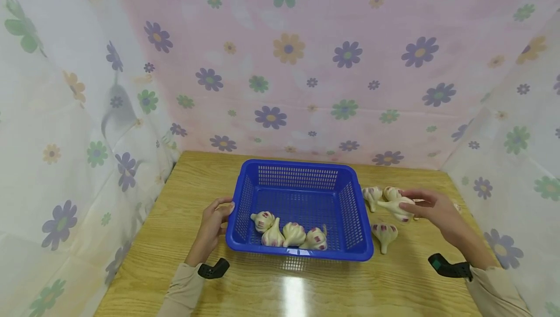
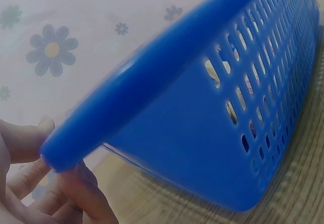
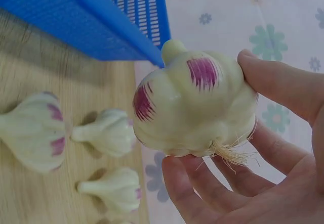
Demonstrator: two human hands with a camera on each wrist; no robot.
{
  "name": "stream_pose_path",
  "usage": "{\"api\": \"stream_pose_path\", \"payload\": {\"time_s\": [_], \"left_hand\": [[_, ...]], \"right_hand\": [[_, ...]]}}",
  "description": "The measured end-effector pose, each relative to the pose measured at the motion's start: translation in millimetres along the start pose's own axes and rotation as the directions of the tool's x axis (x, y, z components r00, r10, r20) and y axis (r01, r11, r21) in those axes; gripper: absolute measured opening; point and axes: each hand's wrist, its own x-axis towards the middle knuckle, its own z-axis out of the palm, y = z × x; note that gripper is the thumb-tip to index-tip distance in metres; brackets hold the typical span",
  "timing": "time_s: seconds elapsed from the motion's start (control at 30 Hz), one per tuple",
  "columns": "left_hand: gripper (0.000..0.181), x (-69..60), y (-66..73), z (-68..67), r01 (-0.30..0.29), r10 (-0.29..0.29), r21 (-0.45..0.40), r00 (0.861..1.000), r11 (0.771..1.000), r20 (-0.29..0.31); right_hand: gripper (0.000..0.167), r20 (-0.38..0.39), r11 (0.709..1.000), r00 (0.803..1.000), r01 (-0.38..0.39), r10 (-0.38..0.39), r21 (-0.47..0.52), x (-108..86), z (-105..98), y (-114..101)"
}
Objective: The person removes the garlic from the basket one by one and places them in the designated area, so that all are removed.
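A blue plastic basket (image 1: 302,254) stands on the wooden table with several garlic bulbs (image 1: 294,234) along its near side. My left hand (image 1: 213,224) grips the basket's left rim, thumb on top and fingers beneath, as the left wrist view shows. Right of the basket, my right hand (image 1: 437,208) holds one garlic bulb (image 3: 197,102) above the table between thumb and fingers. Purple streaks and a tuft of dry roots show on that bulb. Near it on the table lie more garlic bulbs, among them one close to the basket (image 1: 385,235) and one farther back (image 1: 372,195).
The wooden table (image 1: 197,176) runs back to a flower-printed cloth (image 1: 306,88), with more such cloth at both sides. A black wrist camera (image 1: 214,269) sits on the left wrist and another (image 1: 449,266) on the right.
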Motion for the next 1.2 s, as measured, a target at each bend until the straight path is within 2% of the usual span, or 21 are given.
{"api": "stream_pose_path", "payload": {"time_s": [0.37, 0.73, 0.87, 1.07, 1.2], "left_hand": [[0.030, -2.0, -0.2, -1.7, -0.021, 0.022, -0.018, 1.000, 1.000, 0.010], [0.031, -0.5, 0.3, -1.0, 0.002, -0.001, -0.015, 1.000, 1.000, 0.005], [0.031, -0.5, 0.4, -1.0, 0.004, -0.004, -0.015, 1.000, 1.000, 0.006], [0.032, -1.1, 0.4, -1.3, 0.005, -0.005, -0.014, 1.000, 1.000, 0.007], [0.031, -1.1, 0.9, -0.6, 0.004, -0.004, -0.017, 1.000, 1.000, 0.008]], "right_hand": [[0.051, 0.060, 0.997, 0.996, -0.070, 0.071, -0.009, -10.5, -19, 22], [0.045, 0.166, 0.995, 0.982, -0.100, 0.094, 0.029, -13.9, -38, 51], [0.044, 0.245, 0.989, 0.962, -0.135, 0.118, 0.054, -12.4, -42, 60], [0.046, 0.394, 0.985, 0.909, -0.168, 0.139, 0.041, -6.1, -39, 72], [0.047, 0.437, 0.983, 0.886, -0.185, 0.158, 0.020, 0.9, -34, 81]]}}
